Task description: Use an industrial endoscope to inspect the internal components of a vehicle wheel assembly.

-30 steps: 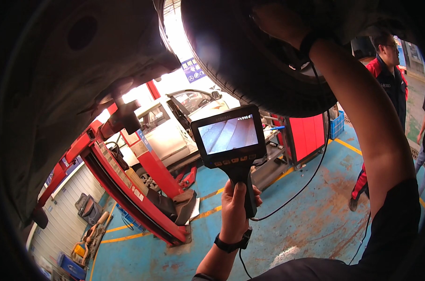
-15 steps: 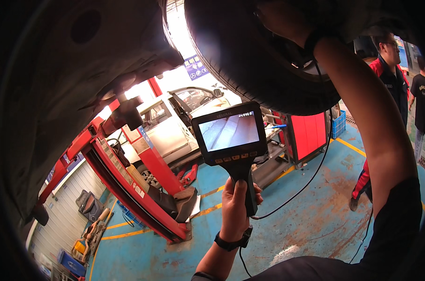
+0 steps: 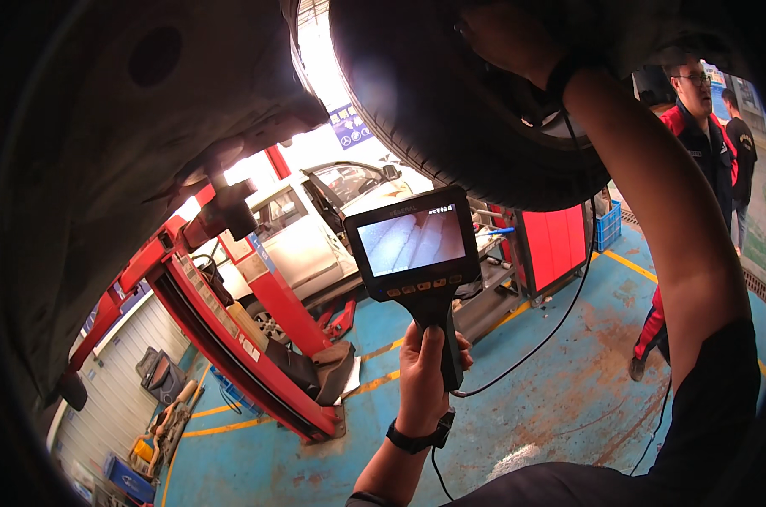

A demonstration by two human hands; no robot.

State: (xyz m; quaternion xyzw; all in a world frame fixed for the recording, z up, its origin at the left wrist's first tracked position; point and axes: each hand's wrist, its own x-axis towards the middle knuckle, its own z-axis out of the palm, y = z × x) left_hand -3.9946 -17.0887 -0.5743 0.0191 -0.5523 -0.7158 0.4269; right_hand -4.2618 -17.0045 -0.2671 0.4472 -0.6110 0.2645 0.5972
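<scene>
My left hand (image 3: pixel 429 363) is closed round the black handle of a handheld inspection camera (image 3: pixel 432 308), upright in front of me. Its lit screen (image 3: pixel 413 240) displays pale, grooved surfaces. From the handle's base a thin black cable (image 3: pixel 560 327) curves right and rises toward my raised right forearm. Overhead, my right hand (image 3: pixel 514 40) reaches in front of a raised car wheel with a black tyre (image 3: pixel 450 139). Its fingers look curled, but deep shadow hides what they hold.
A dark car underside (image 3: pixel 163 110) hangs above on the left. Red lift posts (image 3: pixel 239 346) stand below it, with a white car (image 3: pixel 302 228) behind. A red cabinet (image 3: pixel 554 252) is beyond the camera. One person (image 3: pixel 702 144) stands at right, another (image 3: pixel 740 160) farther back.
The picture on the screen has shifted, with the grooves at another angle. The nearer person's head has turned toward me, and the farther person has moved left. Both my hands stay nearly in place.
</scene>
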